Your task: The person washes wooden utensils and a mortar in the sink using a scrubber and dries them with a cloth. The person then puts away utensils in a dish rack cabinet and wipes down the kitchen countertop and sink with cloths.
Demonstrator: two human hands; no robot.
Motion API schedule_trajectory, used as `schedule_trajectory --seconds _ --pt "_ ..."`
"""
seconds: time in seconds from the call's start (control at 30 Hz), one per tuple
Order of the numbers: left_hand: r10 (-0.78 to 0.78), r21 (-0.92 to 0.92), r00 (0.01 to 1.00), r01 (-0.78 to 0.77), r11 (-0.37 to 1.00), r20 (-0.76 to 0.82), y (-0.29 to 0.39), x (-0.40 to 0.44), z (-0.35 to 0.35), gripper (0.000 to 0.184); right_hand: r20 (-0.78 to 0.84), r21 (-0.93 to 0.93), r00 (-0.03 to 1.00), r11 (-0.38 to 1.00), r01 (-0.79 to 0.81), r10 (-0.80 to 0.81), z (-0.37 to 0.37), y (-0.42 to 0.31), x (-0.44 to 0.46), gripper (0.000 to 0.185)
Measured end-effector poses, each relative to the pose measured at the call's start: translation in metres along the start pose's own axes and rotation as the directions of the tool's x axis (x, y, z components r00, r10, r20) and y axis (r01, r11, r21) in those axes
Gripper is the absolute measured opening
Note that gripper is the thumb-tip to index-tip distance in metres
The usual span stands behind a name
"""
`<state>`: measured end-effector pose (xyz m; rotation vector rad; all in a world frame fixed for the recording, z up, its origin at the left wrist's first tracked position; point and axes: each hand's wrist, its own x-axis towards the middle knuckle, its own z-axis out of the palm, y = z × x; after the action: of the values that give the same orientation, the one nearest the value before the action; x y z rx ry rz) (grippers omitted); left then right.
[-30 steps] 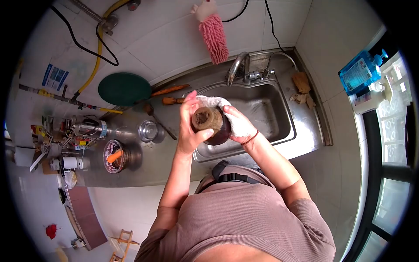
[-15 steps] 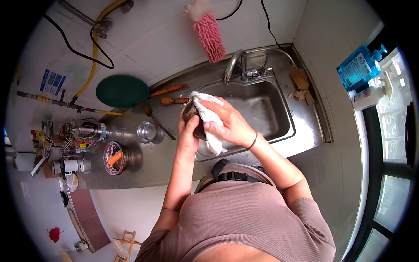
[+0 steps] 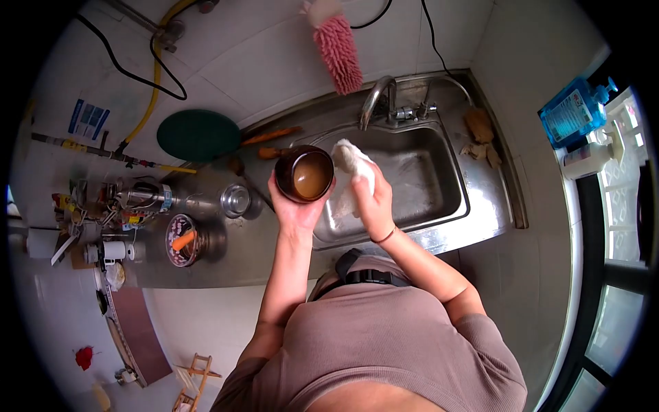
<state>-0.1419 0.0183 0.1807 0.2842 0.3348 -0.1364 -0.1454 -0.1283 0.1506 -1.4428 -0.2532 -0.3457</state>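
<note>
My left hand (image 3: 300,211) is wrapped around the lower side of a round, dark brown glazed pot (image 3: 304,174). The pot's mouth faces up toward me, showing a lighter tan inside. Just to its right, my right hand (image 3: 375,206) grips a bunched white cloth (image 3: 355,162), which is apart from the pot. Both hands are over the left part of the steel sink (image 3: 449,161), below the faucet (image 3: 377,97).
On the counter to the left are a small metal bowl (image 3: 235,200), a patterned bowl (image 3: 180,230) holding something orange, and a dark green oval lid or tray (image 3: 199,135). A pink fluffy duster (image 3: 338,55) hangs above. A blue pump bottle (image 3: 573,113) is at the right.
The cloth has come off the pot and moved right with my right hand. My left hand has turned the pot so that its mouth faces up toward me.
</note>
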Motion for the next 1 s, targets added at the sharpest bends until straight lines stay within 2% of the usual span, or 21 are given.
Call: schedule_trajectory --seconds 0.07,0.17,0.27,0.3,0.37,0.4,0.43,0.47,0.5,0.53,0.57,0.63,0.7,0.73,0.77,0.8,0.83,0.9,0.93,0.97,1.0 --pt "0.025 0.043 0.997 -0.021 0.999 -0.078 -0.004 -0.001 0.001 0.053 0.062 -0.237 0.96 0.93 0.281 -0.274 -0.001 0.0 -0.001 0.043" --pt "0.092 0.138 0.995 -0.086 0.987 -0.043 -0.015 -0.002 -0.008 0.052 0.383 -0.453 0.83 0.701 0.551 -0.405 -0.004 -0.016 0.01 0.045" --pt "0.226 0.303 0.974 -0.205 0.931 -0.034 -0.024 -0.006 -0.004 0.047 0.561 -0.548 0.766 0.553 0.628 -0.314 -0.002 -0.003 0.017 0.031" --pt "0.298 0.386 0.954 -0.266 0.883 -0.024 -0.025 -0.009 0.001 0.045 0.561 -0.548 0.766 0.553 0.628 -0.315 -0.002 -0.001 0.015 0.031" --pt "0.315 0.463 0.948 -0.295 0.836 0.035 -0.019 -0.004 -0.009 0.043 0.633 -0.523 0.752 0.616 0.589 -0.183 0.0 0.001 0.007 0.028" --pt "0.329 0.534 0.94 -0.327 0.78 0.096 -0.016 -0.003 -0.007 0.041 0.66 -0.488 0.741 0.68 0.547 -0.122 0.002 0.003 0.004 0.036" --pt "0.337 0.531 0.937 -0.334 0.779 0.095 -0.016 -0.005 -0.006 0.041 0.666 -0.481 0.735 0.682 0.552 -0.125 0.004 0.006 0.002 0.036" --pt "0.307 0.504 0.95 -0.296 0.811 0.064 -0.017 -0.007 -0.004 0.04 0.604 -0.286 0.792 0.902 0.322 -0.091 0.005 0.009 0.001 0.04" --pt "0.276 0.476 0.961 -0.258 0.841 0.034 -0.018 -0.01 -0.002 0.039 0.555 -0.039 0.832 0.998 0.057 -0.026 0.006 0.006 0.002 0.044" --pt "0.274 0.479 0.961 -0.263 0.837 0.048 -0.018 -0.009 -0.004 0.041 0.677 0.06 0.676 0.894 -0.444 0.29 -0.003 0.003 0.007 0.047" --pt "0.283 0.478 0.958 -0.271 0.836 0.048 -0.018 -0.009 -0.006 0.041 0.697 0.103 0.543 0.684 -0.722 0.469 -0.008 -0.001 0.011 0.044" --pt "0.134 0.376 0.989 -0.15 0.914 0.068 -0.018 -0.008 -0.009 0.044 0.726 0.355 0.539 0.439 -0.825 0.426 -0.014 -0.003 0.02 0.043" --pt "0.106 0.311 0.994 -0.11 0.944 0.029 -0.021 -0.004 -0.008 0.046 0.723 0.422 0.57 0.404 -0.812 0.39 -0.013 -0.012 0.021 0.039" --pt "0.149 0.341 0.989 -0.141 0.929 0.001 -0.022 -0.003 -0.005 0.045 0.63 0.264 0.687 0.733 -0.627 0.361 -0.01 -0.018 0.02 0.038" --pt "0.193 0.371 0.981 -0.17 0.913 -0.024 -0.022 -0.002 -0.003 0.045 0.554 0.041 0.787 0.936 -0.35 0.27 -0.005 -0.022 0.018 0.038" --pt "0.154 0.354 0.988 -0.143 0.924 -0.003 -0.023 -0.003 -0.002 0.043 0.454 -0.099 0.885 0.981 0.169 -0.107 0.006 -0.008 0.011 0.034" --pt "0.162 0.347 0.987 -0.151 0.926 -0.001 -0.023 -0.003 -0.006 0.043 0.463 -0.097 0.88 0.98 0.173 -0.11 0.007 -0.003 0.007 0.034" --pt "0.197 0.429 0.978 -0.148 0.891 -0.073 -0.022 -0.002 -0.015 0.039 0.61 -0.479 0.789 0.758 0.442 -0.074 0.006 -0.001 -0.002 0.03" --pt "0.239 0.479 0.97 -0.188 0.857 -0.047 -0.023 -0.005 -0.015 0.035 0.653 -0.566 0.755 0.702 0.433 0.06 0.004 -0.006 -0.004 0.034" --pt "0.243 0.473 0.969 -0.192 0.86 -0.049 -0.023 -0.006 -0.022 0.035 0.658 -0.564 0.75 0.7 0.437 0.062 0.003 -0.004 -0.006 0.034" --pt "0.252 0.471 0.965 -0.19 0.861 -0.072 -0.023 -0.005 -0.034 0.034 0.642 -0.491 0.764 0.796 0.353 0.057 0.003 0.0 -0.009 0.033"
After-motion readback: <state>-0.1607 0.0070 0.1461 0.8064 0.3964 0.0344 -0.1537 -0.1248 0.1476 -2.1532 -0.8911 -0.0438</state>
